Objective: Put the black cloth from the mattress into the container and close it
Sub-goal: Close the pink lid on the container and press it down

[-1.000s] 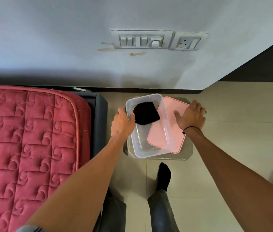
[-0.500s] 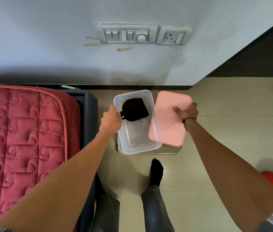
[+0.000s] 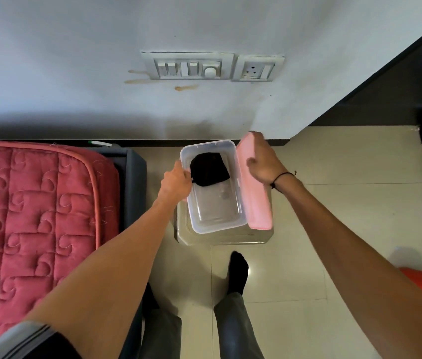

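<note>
The pink lid (image 3: pixel 255 195) is gripped on edge by the right hand (image 3: pixel 263 163), just right of the container (image 3: pixel 211 187), which is held by the left hand (image 3: pixel 175 185); their long sides match.

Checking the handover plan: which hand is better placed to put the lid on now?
The right hand: it already grips the pink lid, tilted up along the container's right rim. The left hand holds the left rim, steadying it, with the black cloth inside.

No readable text, label, brand or number anywhere; none on the white wall switch plate (image 3: pixel 188 66) or clear plastic container (image 3: pixel 212 187)
</note>
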